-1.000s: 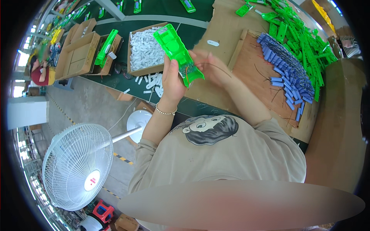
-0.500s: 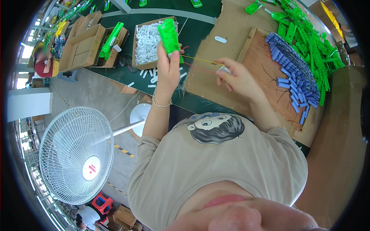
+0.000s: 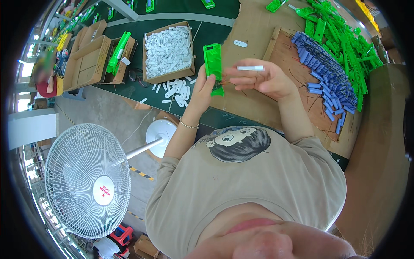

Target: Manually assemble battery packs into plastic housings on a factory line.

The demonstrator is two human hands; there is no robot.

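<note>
My left hand (image 3: 202, 94) is closed round the lower part of a long green plastic housing (image 3: 212, 58). The housing stands nearly upright over the cardboard, its open side showing; dark parts and thin wires sit near its lower end. Close to its right side is my right hand (image 3: 276, 82), palm partly turned up and fingers reaching toward the housing. A small flat white plastic piece (image 3: 250, 68) is held across those fingers. Exactly how the fingertips meet the wires is too blurred to tell.
An open box (image 3: 192, 71) of white plastic pieces stands left, loose white pieces (image 3: 181, 91) beside it. Right, a wooden board (image 3: 297, 93) carries blue wired cylinders (image 3: 317, 64). Green housings (image 3: 345, 39) are heaped behind. A white fan (image 3: 88, 181) stands at left.
The green housing has moved right and nearer to my right hand. My right hand has turned its palm up. The stretched yellow and red wires no longer show between the hands.
</note>
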